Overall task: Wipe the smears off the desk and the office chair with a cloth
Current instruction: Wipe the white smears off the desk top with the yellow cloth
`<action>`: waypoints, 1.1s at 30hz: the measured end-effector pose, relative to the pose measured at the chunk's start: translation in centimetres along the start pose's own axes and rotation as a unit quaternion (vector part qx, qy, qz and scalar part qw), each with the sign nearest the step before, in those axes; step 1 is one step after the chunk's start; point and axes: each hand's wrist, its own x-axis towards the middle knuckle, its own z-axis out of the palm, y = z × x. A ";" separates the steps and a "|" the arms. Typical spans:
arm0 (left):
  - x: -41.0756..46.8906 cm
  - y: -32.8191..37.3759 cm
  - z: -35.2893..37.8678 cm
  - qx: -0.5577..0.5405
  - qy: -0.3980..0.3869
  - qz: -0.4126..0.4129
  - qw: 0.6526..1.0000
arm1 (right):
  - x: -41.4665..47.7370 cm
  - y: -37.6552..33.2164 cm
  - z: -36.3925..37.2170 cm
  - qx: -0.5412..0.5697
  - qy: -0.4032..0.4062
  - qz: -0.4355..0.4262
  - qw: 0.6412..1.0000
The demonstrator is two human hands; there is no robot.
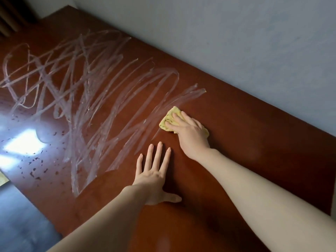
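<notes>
Small yellow cloth (pixel 172 111), crumpled into a pad with dark flecks on its upper face, lying on a glossy reddish-brown bench (pixel 245 146). The right hand (pixel 190 133) covers the near half of the cloth, its fingers stretched out flat and pressing down on it rather than curling round it. Just nearer than the cloth, the left hand (pixel 152 179) rests palm down on the bare wood, fingers straight and spread, thumb out to the side, holding nothing. Whitish, semi-transparent smears (pixel 87 84) run as crossing zigzag strokes leftward from the cloth, the nearest stroke ending at its left edge. Farther left of the cloth, beyond the smears, a bright patch of reflected light (pixel 23 142) lies on the wood among scattered dark specks (pixel 34 171). To the right of the cloth the wood shows no streaks. A pale grey-blue wall (pixel 236 42) meets the bench edge behind the cloth; dark grey floor (pixel 21 219) shows past the near-left edge.
</notes>
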 end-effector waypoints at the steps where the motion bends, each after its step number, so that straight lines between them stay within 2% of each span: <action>1: 0.0 0.0 0.0 0.001 -0.001 -0.001 1.000 | -0.5 -0.2 0.2 -0.001 -0.001 -0.024 1.000; 6: 0.0 -0.1 0.0 0.009 -0.002 -0.007 1.000 | -5.8 2.0 -0.7 -0.007 -0.008 -0.141 0.990; 11: 0.0 0.0 -0.3 -0.002 -0.003 -0.012 1.000 | -11.4 7.1 -2.7 -0.043 0.012 -0.174 0.984; 13: -0.1 0.0 -0.4 0.004 -0.008 -0.016 1.000 | -12.6 9.5 -3.7 -0.053 0.009 -0.152 0.987; 20: 0.0 0.1 -0.1 -0.002 -0.006 -0.016 1.000 | -11.2 15.4 -6.3 -0.025 0.022 0.011 0.999; 27: -0.1 0.0 0.1 -0.012 -0.001 -0.012 1.000 | -2.7 15.6 -6.4 0.009 0.042 0.143 0.989; 33: -0.1 0.1 0.0 -0.019 -0.002 -0.009 1.000 | 4.4 13.4 -5.9 -0.044 -0.007 0.210 0.977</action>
